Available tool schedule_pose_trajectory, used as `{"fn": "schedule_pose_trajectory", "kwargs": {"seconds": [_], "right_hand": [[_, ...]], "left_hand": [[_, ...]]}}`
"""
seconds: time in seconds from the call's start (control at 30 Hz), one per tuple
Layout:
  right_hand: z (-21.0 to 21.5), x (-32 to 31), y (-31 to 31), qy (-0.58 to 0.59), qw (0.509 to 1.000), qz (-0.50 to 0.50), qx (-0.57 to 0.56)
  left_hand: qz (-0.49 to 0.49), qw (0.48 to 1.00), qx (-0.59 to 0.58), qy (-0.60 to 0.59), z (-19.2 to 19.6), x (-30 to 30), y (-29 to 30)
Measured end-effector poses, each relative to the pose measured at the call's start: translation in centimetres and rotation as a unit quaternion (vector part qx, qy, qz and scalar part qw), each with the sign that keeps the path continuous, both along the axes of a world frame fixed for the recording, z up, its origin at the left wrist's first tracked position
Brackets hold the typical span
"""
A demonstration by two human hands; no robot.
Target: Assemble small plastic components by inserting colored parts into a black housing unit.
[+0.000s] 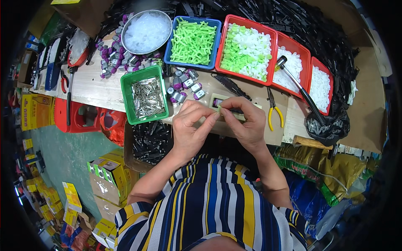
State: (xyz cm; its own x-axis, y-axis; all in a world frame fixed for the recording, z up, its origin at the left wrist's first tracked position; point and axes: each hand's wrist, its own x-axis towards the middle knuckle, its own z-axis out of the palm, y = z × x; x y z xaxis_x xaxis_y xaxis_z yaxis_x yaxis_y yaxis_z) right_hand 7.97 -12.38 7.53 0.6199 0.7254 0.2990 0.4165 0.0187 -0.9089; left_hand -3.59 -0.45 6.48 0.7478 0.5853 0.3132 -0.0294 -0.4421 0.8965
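Note:
My left hand (pixel 190 127) and my right hand (pixel 248 123) meet over the front of the bench, thumbs and forefingers pinched together. Between the fingertips is a small light green plastic piece (pixel 219 109), mostly covered by the fingers. Just behind it lies a pale block (pixel 208 100) with a purple and grey part (pixel 216 102) in it, partly hidden by my right hand. Several grey and purple motor-like parts (pixel 184 81) lie loose beyond my left hand. A green bin (pixel 123 94) of small metal pins stands to the left. Yellow-handled pliers (pixel 275 115) lie right of my right hand.
Behind stand a blue bin (pixel 168 52) of green pieces, red bins (pixel 226 25) of green and white pieces, and a metal bowl (pixel 125 39) of clear pieces. A hammer (pixel 307 98) leans across the red bins. Black parts (pixel 322 35) are heaped along the back.

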Motion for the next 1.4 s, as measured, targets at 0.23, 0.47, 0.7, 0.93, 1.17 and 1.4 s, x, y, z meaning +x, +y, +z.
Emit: {"fn": "schedule_pose_trajectory", "kwargs": {"seconds": [0.23, 0.47, 0.7, 0.93, 1.17, 1.4], "right_hand": [[-1.2, 0.4, -1.6, 0.075, 0.997, 0.02, -0.002], [-1.5, 0.2, -1.9, -0.045, 0.999, -0.012, 0.005], [-1.9, 0.0, -2.1, -0.071, 0.997, -0.002, 0.007], [-2.1, 0.1, -2.0, -0.089, 0.996, 0.014, 0.012], [-2.4, 1.0, -2.1, -0.116, 0.993, -0.016, -0.015], [-3.5, 2.6, -2.3, -0.176, 0.981, -0.045, -0.061]], "left_hand": [[-0.038, 0.999, -0.027, 0.015, -0.2, 0.1, -0.5], [-0.045, 0.999, -0.006, 0.018, -0.7, 0.2, -0.8], [-0.02, 0.999, 0.043, -0.004, -0.3, 0.6, -0.3], [-0.096, 0.989, 0.111, -0.001, -1.2, 0.7, 0.7], [-0.078, 0.985, 0.153, -0.017, -1.5, 1.6, 0.5], [-0.045, 0.966, 0.255, -0.014, -3.2, 0.8, 0.2]]}}
